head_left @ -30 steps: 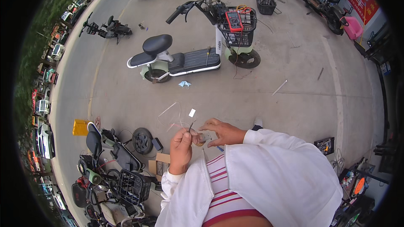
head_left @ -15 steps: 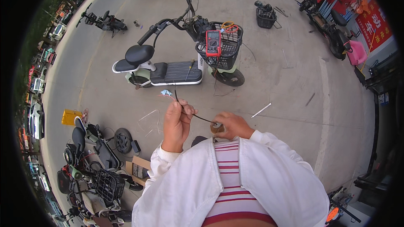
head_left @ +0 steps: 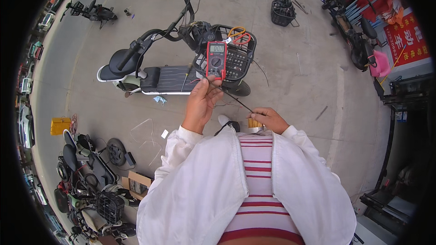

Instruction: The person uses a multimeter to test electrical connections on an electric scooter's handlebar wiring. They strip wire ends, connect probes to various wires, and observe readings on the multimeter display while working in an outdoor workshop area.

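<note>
In my right hand (head_left: 269, 119) is a round part with copper-coloured ribs and a pale metal rim, which looks like a motor stator (head_left: 254, 123). A black cable (head_left: 240, 101) runs from it up to my left hand (head_left: 206, 100), whose fingers pinch the cable near its far end. Thin reddish wires show beside those fingertips. Just beyond them, a red multimeter (head_left: 216, 59) with a lit display leans on the black basket (head_left: 247, 54) of a white electric scooter (head_left: 175, 78). Orange and red leads (head_left: 240, 36) loop over the basket's rim.
On the scooter's footboard lies a screwdriver (head_left: 186, 77). A blue cloth or mask (head_left: 160, 100) and a white card (head_left: 164, 133) are on the ground. Parked scooters and an open cardboard box (head_left: 136, 183) stand at lower left. Another basket (head_left: 283, 13) sits far off.
My view has shifted, and the scooter appears nearer. Both hands have moved, the left close to the multimeter. The motor stator is tipped differently, its copper ribs upward. A white shoe now shows.
</note>
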Available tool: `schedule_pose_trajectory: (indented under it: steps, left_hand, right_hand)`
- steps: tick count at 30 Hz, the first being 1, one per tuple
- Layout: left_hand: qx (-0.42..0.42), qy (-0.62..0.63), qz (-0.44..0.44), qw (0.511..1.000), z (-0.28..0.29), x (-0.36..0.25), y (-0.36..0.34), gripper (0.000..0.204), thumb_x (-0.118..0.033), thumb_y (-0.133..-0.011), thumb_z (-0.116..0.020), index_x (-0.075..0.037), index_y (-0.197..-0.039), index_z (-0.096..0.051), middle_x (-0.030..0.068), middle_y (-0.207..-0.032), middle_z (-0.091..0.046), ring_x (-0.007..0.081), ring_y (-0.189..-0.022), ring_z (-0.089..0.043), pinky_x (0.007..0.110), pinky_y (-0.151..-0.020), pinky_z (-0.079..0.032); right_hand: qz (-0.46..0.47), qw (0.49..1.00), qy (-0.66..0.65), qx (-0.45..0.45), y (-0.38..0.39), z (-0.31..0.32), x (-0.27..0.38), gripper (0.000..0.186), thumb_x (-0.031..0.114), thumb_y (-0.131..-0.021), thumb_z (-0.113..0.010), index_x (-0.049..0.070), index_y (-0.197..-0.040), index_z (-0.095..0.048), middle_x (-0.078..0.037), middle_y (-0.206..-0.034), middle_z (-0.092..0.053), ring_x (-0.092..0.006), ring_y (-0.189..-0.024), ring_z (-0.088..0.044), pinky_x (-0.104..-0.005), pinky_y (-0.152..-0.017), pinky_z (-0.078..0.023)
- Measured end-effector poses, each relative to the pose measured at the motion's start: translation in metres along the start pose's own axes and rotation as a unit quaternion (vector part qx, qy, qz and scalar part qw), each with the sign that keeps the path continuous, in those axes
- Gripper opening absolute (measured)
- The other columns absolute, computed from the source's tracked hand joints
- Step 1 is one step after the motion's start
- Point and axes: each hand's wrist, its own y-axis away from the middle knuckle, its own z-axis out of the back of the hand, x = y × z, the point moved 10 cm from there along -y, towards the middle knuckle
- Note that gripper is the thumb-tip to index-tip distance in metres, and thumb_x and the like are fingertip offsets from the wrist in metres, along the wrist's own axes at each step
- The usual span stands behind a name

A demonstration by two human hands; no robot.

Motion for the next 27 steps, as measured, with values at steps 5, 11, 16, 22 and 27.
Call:
schedule_pose_trajectory:
  steps: [5,11,16,22,27]
  left_hand:
    - [-0.052,-0.335,0.027,0.94,0.028,0.018,-0.091,0.05,-0.026,-0.091,-0.059,0.003,-0.129,-0.046,0.0123,-0.11,-0.06,0.0177,-0.095,-0.057,0.03,-0.081,-0.049]
    - [-0.231,-0.692,-0.122,0.673,0.083,0.014,-0.132,0.089,-0.033,-0.069,-0.079,0.005,-0.135,-0.033,0.0255,-0.124,-0.046,0.0386,-0.111,-0.048,0.044,-0.093,-0.042]
    - [-0.291,-0.725,-0.021,0.624,0.072,0.036,-0.155,0.103,-0.032,-0.064,-0.081,-0.007,-0.143,-0.02,0.0235,-0.136,-0.034,0.0417,-0.12,-0.04,0.046,-0.096,-0.041]
    - [-0.33,-0.718,-0.031,0.612,0.085,0.035,-0.162,0.102,-0.026,-0.062,-0.079,-0.006,-0.143,-0.021,0.0222,-0.125,-0.044,0.0393,-0.11,-0.048,0.044,-0.092,-0.043]
    - [-0.302,-0.638,-0.113,0.699,0.079,0.026,-0.138,0.098,-0.021,-0.062,-0.077,0.002,-0.141,-0.022,0.0257,-0.123,-0.046,0.041,-0.106,-0.051,0.043,-0.092,-0.043]
  right_hand:
    - [0.001,0.955,-0.272,-0.118,-0.03,0.083,-0.017,0.029,0.023,-0.094,-0.044,0.0,-0.09,-0.06,-0.01,-0.093,-0.062,-0.0169,-0.085,-0.057,-0.0295,-0.079,-0.045]
    - [0.038,0.871,-0.411,-0.268,-0.062,0.177,-0.037,0.025,0.027,-0.096,-0.043,0.005,-0.094,-0.055,-0.012,-0.098,-0.062,-0.0211,-0.089,-0.058,-0.0337,-0.08,-0.048]
    - [0.004,0.882,-0.385,-0.27,-0.124,0.223,-0.039,0.028,0.025,-0.095,-0.045,0.0,-0.098,-0.058,-0.012,-0.095,-0.062,-0.0188,-0.082,-0.059,-0.032,-0.074,-0.048]
    - [-0.031,0.923,-0.324,-0.205,-0.209,0.207,-0.005,0.026,0.025,-0.092,-0.048,0.002,-0.097,-0.06,-0.009,-0.091,-0.062,-0.0178,-0.08,-0.06,-0.0296,-0.071,-0.049]
    - [-0.121,0.918,-0.326,-0.191,-0.25,0.184,-0.015,0.024,0.026,-0.091,-0.05,0.006,-0.096,-0.063,-0.006,-0.091,-0.061,-0.0135,-0.079,-0.058,-0.0267,-0.063,-0.047]
